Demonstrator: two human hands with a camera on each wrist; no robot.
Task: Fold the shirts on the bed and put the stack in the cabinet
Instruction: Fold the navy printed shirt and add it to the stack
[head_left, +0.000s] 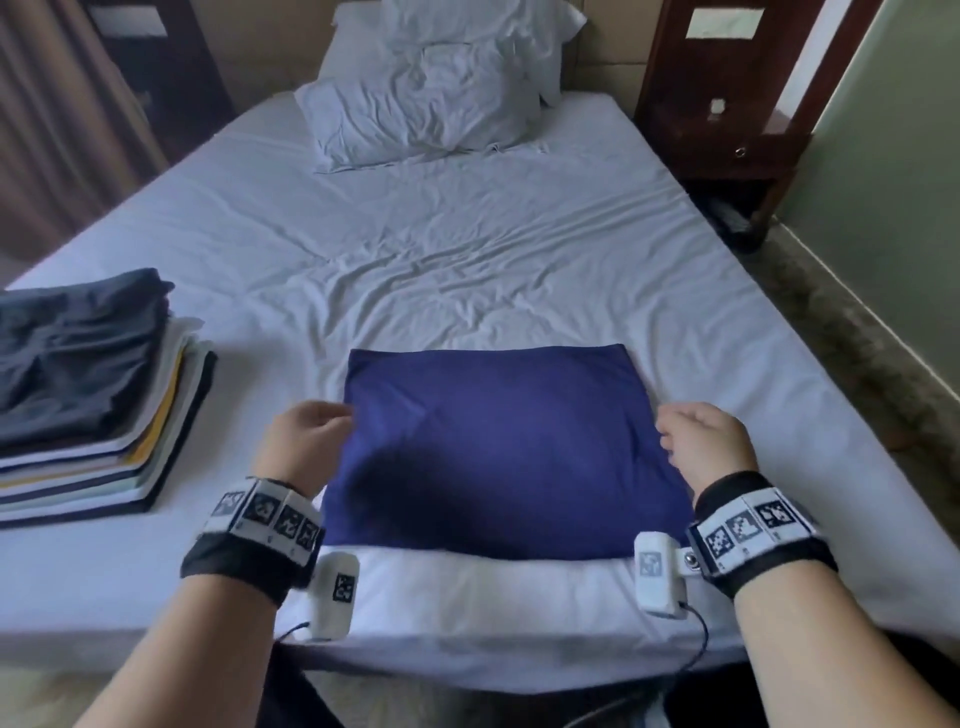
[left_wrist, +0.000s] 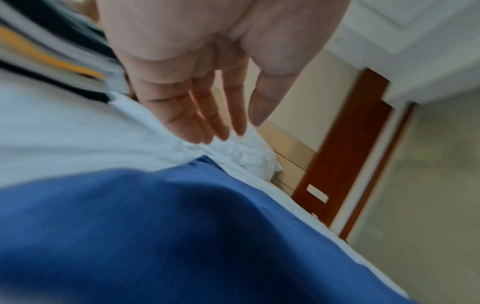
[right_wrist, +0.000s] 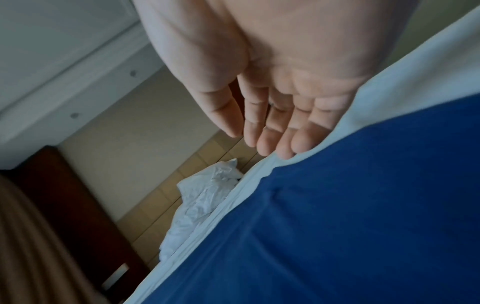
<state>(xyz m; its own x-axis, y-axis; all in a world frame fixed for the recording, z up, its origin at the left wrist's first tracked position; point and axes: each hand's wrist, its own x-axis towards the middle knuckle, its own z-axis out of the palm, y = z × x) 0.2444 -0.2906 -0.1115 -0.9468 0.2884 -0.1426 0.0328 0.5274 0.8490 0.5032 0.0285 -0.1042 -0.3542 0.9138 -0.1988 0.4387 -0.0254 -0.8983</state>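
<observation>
White bed sheet underlies both flat, empty hands, left hand and right hand flanking the folded navy shirt, which should be lifted by both side edges, kept level, onto the stack left of it.

No readable txt, brand or nr showing anywhere; wrist bands are carrying only b/w square code markers, no letters.
</observation>
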